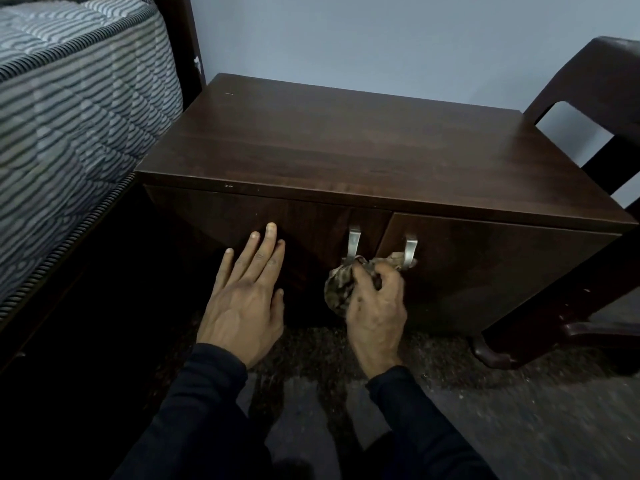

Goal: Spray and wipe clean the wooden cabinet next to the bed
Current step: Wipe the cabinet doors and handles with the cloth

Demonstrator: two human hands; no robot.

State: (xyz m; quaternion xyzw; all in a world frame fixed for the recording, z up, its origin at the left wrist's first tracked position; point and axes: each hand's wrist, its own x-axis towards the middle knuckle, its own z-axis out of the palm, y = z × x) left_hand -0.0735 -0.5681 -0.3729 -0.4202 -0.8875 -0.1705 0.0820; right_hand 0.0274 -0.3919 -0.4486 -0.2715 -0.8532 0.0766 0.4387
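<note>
Striped mattress (69,109), dark chair (595,81)

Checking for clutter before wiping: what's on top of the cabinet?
Nothing stands on the cabinet top, just bare dark wood with a few pale specks. Its inside is hidden behind closed doors.

My right hand (377,306) covers most of the rag (341,289) and both handles' (354,245) lower ends. The chair (595,84) and mattress (69,133) run past the edges.

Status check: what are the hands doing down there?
Left hand flat on left door. Right hand grips rag at the handles. Cabinet doors shut. No spray bottle visible.
</note>
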